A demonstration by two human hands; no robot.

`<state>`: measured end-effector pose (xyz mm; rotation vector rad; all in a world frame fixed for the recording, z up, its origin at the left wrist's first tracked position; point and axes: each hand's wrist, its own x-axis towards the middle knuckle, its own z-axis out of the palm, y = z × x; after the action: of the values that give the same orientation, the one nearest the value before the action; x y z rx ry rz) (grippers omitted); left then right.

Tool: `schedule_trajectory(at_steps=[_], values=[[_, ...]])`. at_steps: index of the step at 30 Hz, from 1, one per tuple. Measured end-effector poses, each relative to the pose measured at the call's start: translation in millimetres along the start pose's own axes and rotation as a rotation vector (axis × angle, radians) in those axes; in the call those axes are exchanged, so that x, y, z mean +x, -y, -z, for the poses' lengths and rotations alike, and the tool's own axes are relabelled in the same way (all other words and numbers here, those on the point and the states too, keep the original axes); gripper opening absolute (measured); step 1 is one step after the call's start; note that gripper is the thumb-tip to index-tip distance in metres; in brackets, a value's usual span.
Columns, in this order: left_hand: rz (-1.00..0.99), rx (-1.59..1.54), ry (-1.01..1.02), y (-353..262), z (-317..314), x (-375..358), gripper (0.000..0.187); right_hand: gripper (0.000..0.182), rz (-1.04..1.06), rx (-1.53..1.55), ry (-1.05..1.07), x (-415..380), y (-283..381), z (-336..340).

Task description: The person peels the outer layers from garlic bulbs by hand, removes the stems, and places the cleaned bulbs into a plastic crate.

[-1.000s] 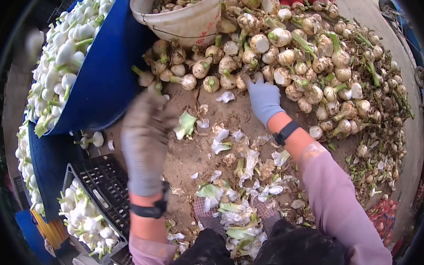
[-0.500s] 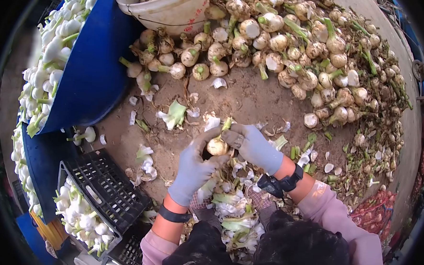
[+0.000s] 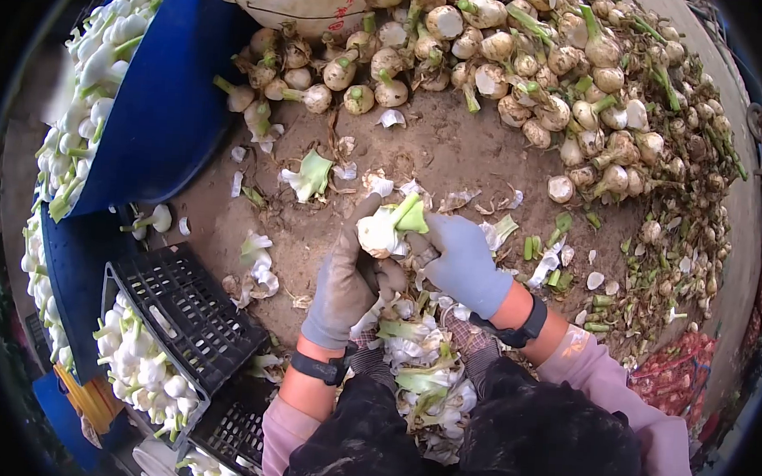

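Note:
In the middle of the head view, my gloved left hand (image 3: 349, 279) is wrapped round a garlic bulb (image 3: 379, 234), whose white side faces up. A green, partly loosened leaf layer (image 3: 411, 212) sticks out at the bulb's upper right. My gloved right hand (image 3: 460, 258) has its fingers closed at the right side of the bulb, against that leaf; its fingertips are partly hidden. Below both hands, peeled skins and leaves (image 3: 426, 370) lie heaped between my legs.
Unpeeled bulbs (image 3: 570, 84) are piled at the back and right. A dirty white bucket (image 3: 303, 5) stands behind. White bulbs fill a blue tub (image 3: 159, 106) at left and a black crate (image 3: 187, 314) at lower left. A red net bag (image 3: 675, 378) lies at right.
The bulb has been turned and lifted slightly up and left. Its brown outer skin has given way to white, with a green layer pulled outward. My right hand has moved slightly down and right.

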<state>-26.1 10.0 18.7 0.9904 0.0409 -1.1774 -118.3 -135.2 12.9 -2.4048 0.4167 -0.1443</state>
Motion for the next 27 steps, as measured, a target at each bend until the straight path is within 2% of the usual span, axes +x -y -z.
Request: schedule_trajectory(at_steps=[2,3,4,6,8,9,11,12,13,14,15,16,17,18,19,20,21,22,24,25,27], values=[[-0.112,0.048,0.001,-3,-6,-2,0.063,0.020,-0.311,0.693,0.091,2,8,10],[-0.134,0.223,-0.025,0,-4,0,0.059,0.023,-0.537,0.916,0.213,0,-3,1],[-0.153,0.400,-0.052,-1,-3,2,0.060,0.026,-0.558,0.939,0.328,4,-2,12],[-0.092,0.456,-0.008,-8,-2,-2,0.063,0.028,-0.535,0.968,0.339,5,-12,0],[-0.035,0.485,-0.075,-10,0,1,0.068,0.029,-0.452,1.032,0.271,0,-10,-18],[-0.130,0.547,-0.192,-6,10,6,0.064,0.029,-0.380,1.091,0.201,-4,-7,-23],[-0.318,0.665,-0.425,0,27,14,0.058,0.029,-0.387,1.036,0.257,-6,4,-8],[-0.320,0.659,-0.428,-5,24,10,0.058,0.028,-0.392,0.976,0.314,-6,6,-1],[-0.461,0.988,-0.256,-14,14,4,0.052,0.027,-0.522,0.923,0.381,-6,3,-2],[-0.599,1.311,-0.063,-23,5,-2,0.049,0.027,-0.525,0.920,0.378,-6,0,-4],[-0.452,1.254,-0.027,-27,-3,-8,0.037,0.026,-0.251,0.590,0.348,-5,-5,-6],[-0.450,1.252,-0.020,-25,-2,-7,0.037,0.026,0.011,0.260,0.312,-5,-6,-5],[-0.219,0.882,-0.113,-24,1,-7,0.033,0.024,-0.017,0.111,0.267,-3,1,3],[0.000,0.506,-0.199,-24,4,-6,0.028,0.024,-0.021,0.107,0.265,-1,-4,2],[0.019,0.376,-0.183,-25,9,-10,0.026,0.021,-0.026,-0.019,0.231,2,-12,-1],[0.014,0.370,-0.181,-27,8,-9,0.026,0.018,-0.027,-0.147,0.196,4,-20,-5],[-0.128,0.182,-0.120,-30,6,-8,0.027,0.018,-0.009,-0.163,0.302,-1,-25,-15],[-0.260,-0.006,-0.060,-33,5,-9,0.028,0.018,-0.011,-0.165,0.304,-10,-17,-15],[-0.323,-0.012,-0.040,-58,12,-6,0.039,0.021,0.117,-0.111,0.814,-26,6,-12],[-0.361,-0.059,-0.046,-71,16,-2,0.041,0.021,0.124,-0.116,0.818,-30,10,-12],[-0.482,-0.148,-0.129,-102,32,8,0.045,0.029,0.224,-0.105,0.987,-34,14,-11]])
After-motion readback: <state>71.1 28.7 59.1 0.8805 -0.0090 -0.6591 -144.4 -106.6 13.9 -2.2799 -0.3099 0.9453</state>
